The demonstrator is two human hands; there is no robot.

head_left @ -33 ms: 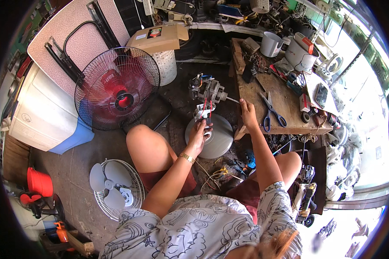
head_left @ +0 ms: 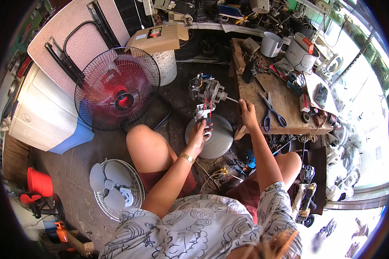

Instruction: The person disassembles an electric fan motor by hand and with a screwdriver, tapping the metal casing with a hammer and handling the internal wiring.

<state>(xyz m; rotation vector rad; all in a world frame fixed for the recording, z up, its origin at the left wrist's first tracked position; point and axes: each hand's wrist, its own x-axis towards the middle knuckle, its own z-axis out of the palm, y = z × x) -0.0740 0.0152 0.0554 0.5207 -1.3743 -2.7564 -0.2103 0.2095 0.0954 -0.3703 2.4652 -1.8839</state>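
Note:
A stripped fan motor [head_left: 207, 91] with bare windings and red wires stands on a short neck over a round grey base [head_left: 220, 144] on the floor between my knees. My left hand [head_left: 201, 131] is closed around the neck just below the motor. My right hand [head_left: 247, 111] pinches the end of the thin metal shaft [head_left: 232, 100] that sticks out of the motor to the right. Loose coloured wires [head_left: 222, 172] lie on the floor in front of the base.
A black-caged fan with red blades [head_left: 117, 93] stands to the left, and a grey fan in a white grille [head_left: 117, 185] lies by my left knee. A low wooden table [head_left: 289, 123] on the right holds blue-handled scissors [head_left: 270, 113], tape and tools. A white and blue cooler [head_left: 43, 118] sits far left.

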